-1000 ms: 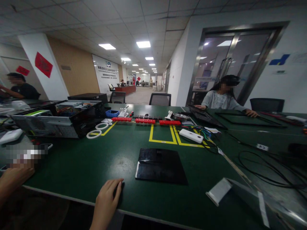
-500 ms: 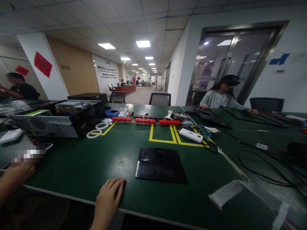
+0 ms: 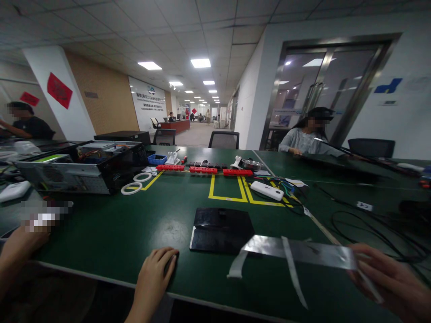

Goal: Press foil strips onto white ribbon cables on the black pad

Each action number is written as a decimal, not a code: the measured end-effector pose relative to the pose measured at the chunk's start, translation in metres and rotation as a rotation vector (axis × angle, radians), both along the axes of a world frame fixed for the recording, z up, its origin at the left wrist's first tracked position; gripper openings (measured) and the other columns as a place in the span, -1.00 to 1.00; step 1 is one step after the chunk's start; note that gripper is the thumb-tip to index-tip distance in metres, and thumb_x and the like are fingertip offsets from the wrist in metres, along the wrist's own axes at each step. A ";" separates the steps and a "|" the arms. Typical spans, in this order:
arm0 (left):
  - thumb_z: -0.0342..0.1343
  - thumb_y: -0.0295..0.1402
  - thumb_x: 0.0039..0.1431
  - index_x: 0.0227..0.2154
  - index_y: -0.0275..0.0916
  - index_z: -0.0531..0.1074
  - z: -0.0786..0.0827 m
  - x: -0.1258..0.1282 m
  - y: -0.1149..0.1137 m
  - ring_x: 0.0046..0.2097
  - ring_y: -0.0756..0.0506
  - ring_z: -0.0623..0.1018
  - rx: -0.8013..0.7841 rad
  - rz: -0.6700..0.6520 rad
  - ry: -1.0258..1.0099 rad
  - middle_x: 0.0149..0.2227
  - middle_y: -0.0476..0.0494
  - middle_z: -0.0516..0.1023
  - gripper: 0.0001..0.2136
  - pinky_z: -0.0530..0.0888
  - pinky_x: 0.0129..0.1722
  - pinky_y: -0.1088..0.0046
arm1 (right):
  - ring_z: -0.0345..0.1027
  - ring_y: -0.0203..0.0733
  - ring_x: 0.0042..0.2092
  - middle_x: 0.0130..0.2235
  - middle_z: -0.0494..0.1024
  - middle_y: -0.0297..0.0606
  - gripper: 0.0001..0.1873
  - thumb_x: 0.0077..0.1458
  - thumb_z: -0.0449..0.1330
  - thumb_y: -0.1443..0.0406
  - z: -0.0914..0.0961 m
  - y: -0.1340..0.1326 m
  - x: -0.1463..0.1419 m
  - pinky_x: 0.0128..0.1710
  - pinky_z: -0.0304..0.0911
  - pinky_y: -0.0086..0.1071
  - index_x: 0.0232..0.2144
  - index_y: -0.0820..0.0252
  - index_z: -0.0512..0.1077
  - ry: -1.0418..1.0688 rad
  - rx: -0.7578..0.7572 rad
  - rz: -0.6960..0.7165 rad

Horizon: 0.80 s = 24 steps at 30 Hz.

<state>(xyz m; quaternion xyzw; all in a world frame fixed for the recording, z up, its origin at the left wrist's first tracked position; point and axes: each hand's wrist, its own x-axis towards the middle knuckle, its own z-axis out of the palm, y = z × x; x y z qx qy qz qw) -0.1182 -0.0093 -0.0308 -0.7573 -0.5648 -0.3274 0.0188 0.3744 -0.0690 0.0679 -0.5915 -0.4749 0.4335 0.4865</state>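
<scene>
- Strip [image 3: 316,253]: shifted leftward since earlier; gripped by right hand [image 3: 390,273], newly visible.
- Left hand [image 3: 155,271]: curled; hold cannot be told.
- Green tabletop [image 3: 117,233]; glass door [image 3: 353,72] beyond.

Counter [image 3: 101,233], dark green. At left, an open computer case [image 3: 63,175], its interior exposed, with two white rings [image 3: 131,193] beside it. Centre, a row of red blocks [image 3: 203,169], between a blue tray [image 3: 155,161] to the left and a metal bowl [image 3: 253,166] to the right; nearer, yellow tape outlines [image 3: 229,198] and a white oblong device [image 3: 267,190]. Background: a dark-backed chair [image 3: 224,140], metal-framed glass doors [image 3: 340,76] and a red paper square [image 3: 59,90] on a white column [image 3: 72,119].
</scene>
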 end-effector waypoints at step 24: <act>-0.10 -0.41 0.23 -0.11 -0.17 0.43 0.042 0.043 0.013 -0.10 -0.12 0.52 0.047 -0.137 -0.037 -0.14 -0.14 0.54 -0.74 0.46 -0.09 0.28 | 0.20 -0.43 -0.59 -0.51 0.30 -0.45 -0.57 -0.02 0.15 0.05 -0.037 0.099 -0.132 -0.73 0.06 -0.60 -0.17 0.17 0.25 -0.145 -0.232 0.401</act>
